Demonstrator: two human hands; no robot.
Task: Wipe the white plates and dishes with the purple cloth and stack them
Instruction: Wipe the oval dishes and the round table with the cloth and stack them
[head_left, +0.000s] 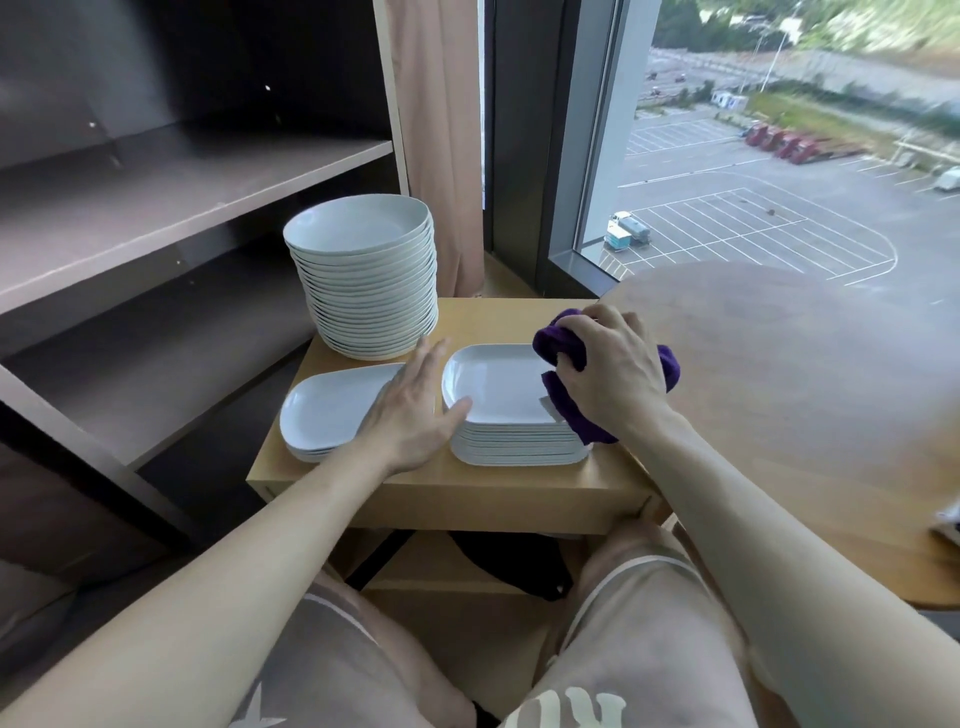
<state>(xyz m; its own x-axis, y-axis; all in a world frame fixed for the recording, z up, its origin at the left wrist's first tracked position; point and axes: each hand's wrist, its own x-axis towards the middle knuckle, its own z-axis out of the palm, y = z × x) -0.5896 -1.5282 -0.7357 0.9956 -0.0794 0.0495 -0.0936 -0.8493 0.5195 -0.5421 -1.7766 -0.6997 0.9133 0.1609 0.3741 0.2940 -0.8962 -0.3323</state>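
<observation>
Two hands: left hand is lying flat, fingers straight, thumb touching the top dish rim; right hand is gripping the purple cloth.
Top dish: is sitting between both hands, topping a stack.
Technique: keep steadying the rim while sweeping the cloth edge to edge.

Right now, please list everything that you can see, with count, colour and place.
small table: one, light wood, centre.
round dishes: one tall stack, white, back left of the small table.
right stack of square plates: one, white, front right.
left stack of square plates: one, low, white, front left.
purple cloth: one, purple, at the right stack's right edge.
round table: one, brown, right.
shelf unit: one, dark brown, left.
curtain: one, beige, behind the dishes.
window: one, grey frame, upper right.
left hand: one, fingers straight, between the square stacks.
right hand: one, grips the cloth.
</observation>
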